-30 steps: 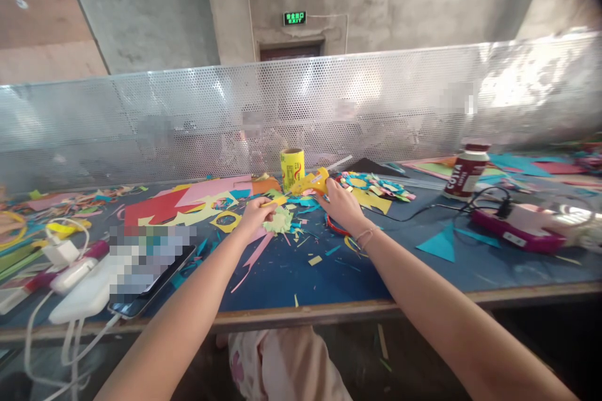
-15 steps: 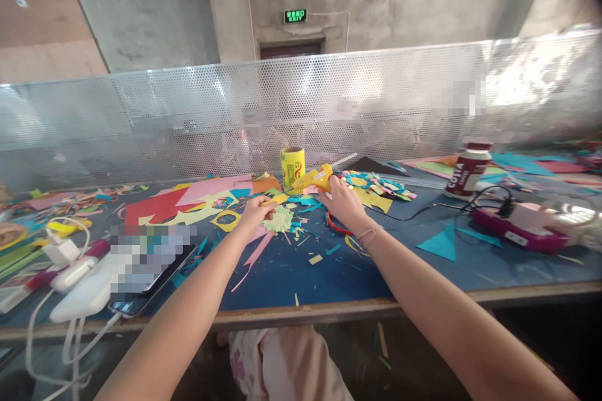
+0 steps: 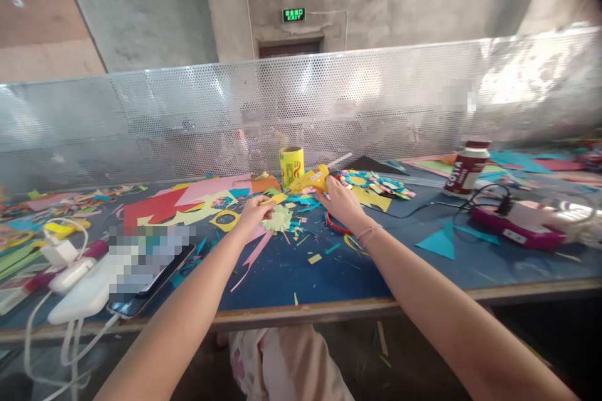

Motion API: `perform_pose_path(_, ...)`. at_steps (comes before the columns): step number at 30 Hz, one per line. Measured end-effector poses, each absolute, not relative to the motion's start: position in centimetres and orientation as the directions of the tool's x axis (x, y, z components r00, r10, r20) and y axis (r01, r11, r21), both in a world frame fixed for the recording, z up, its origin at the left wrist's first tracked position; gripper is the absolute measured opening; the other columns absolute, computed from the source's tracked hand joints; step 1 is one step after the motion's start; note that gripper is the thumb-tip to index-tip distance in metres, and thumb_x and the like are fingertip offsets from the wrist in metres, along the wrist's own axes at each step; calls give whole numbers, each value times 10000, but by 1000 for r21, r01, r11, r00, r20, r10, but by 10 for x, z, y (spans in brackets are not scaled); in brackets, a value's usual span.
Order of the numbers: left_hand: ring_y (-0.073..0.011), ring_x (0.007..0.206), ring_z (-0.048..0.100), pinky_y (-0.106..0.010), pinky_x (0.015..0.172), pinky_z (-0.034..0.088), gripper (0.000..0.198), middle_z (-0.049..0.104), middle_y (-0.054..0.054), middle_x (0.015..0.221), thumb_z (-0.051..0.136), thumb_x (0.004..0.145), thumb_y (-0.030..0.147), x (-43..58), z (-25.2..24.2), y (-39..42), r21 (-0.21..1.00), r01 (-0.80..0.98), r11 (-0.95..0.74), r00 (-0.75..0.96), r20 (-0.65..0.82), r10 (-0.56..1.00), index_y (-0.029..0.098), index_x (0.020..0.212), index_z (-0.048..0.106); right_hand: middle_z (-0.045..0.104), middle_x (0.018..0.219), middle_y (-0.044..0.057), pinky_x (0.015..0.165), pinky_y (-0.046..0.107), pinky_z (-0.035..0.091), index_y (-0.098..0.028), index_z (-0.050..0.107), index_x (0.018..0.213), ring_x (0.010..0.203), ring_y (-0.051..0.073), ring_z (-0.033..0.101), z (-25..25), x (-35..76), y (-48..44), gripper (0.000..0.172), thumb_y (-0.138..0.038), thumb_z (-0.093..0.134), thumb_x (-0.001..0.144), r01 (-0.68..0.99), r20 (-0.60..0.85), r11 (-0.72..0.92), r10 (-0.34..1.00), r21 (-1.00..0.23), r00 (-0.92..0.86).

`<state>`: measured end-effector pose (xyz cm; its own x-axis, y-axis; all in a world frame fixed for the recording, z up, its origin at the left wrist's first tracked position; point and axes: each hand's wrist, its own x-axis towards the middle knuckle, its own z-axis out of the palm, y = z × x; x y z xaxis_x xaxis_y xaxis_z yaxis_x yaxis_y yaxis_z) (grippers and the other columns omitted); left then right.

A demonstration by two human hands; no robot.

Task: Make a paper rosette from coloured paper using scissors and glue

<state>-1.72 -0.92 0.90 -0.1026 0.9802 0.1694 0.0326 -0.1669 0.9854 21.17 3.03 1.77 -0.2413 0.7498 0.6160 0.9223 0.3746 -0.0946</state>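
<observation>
My right hand [image 3: 339, 199] is closed round the handle of a yellow glue gun [image 3: 308, 180], whose nozzle points left and down. A clear glue stick [image 3: 342, 161] sticks out of its back end. My left hand [image 3: 254, 214] pinches a small yellow paper piece [image 3: 275, 199], and the nozzle is close to it; whether they touch I cannot tell. Below the paper piece lies a pale green fringed paper shape [image 3: 278, 219]. Just behind the gun stands a yellow tape roll [image 3: 292, 166]. A red ring-shaped thing [image 3: 337, 223] lies under my right hand.
Paper scraps lie over the blue table [image 3: 301, 282]. At left are a phone [image 3: 160, 282], a white power bank [image 3: 78, 301] and cables. A brown bottle [image 3: 467, 169] and a purple power strip [image 3: 517, 229] stand at right. A perforated metal screen [image 3: 188, 113] runs behind.
The glue gun and my right hand have shifted slightly left, bringing the nozzle nearer the yellow paper piece. My left hand keeps its pinch almost in place.
</observation>
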Motion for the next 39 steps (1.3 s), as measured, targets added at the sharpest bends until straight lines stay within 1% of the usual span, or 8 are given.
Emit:
perform_pose_path(9,-63,442,471,-197,464,372,189,533,19,541,696,627,266,-18,9,-9,985,19,-171,-102,172,980,151,633,547,624,1008,115,580,283,327,-150,467,1028,799,217,596,16,213,33,276,-383,354,932,920,627,386,734,-68,-261)
perform_pose_path(15,-64,438,467,-198,459,370,190,527,22,535,695,627,264,-19,6,-5,987,9,-161,-97,161,982,150,628,543,637,955,111,576,280,316,-149,467,1024,799,222,602,16,213,34,275,-385,358,933,928,621,367,744,-70,-247)
perform_pose_path(22,-64,444,474,-198,469,377,191,532,22,540,704,627,259,-19,6,-5,989,2,-145,-108,145,984,152,639,546,622,1018,116,582,281,323,-151,465,1035,809,220,597,16,213,33,267,-375,370,927,922,618,381,743,-77,-256)
perform_pose_path(27,-64,447,472,-196,467,378,191,533,21,536,702,626,256,-19,7,-7,989,-2,-147,-110,146,983,153,621,542,630,947,110,575,284,323,-155,465,1012,794,227,596,17,213,33,263,-387,375,925,932,617,351,754,-86,-227)
perform_pose_path(34,-63,437,468,-198,465,376,160,528,25,525,683,647,232,-19,8,-7,990,-2,-141,-115,140,983,153,621,546,619,913,115,589,289,335,-150,467,1002,799,233,590,19,211,31,275,-399,392,912,942,627,324,753,-91,-199)
perform_pose_path(39,-60,438,471,-197,474,380,140,543,20,540,678,654,220,-17,9,-8,991,-6,-130,-119,129,984,147,643,559,615,966,116,580,287,333,-144,469,1011,794,226,591,18,210,29,282,-395,381,918,932,648,356,727,-68,-230)
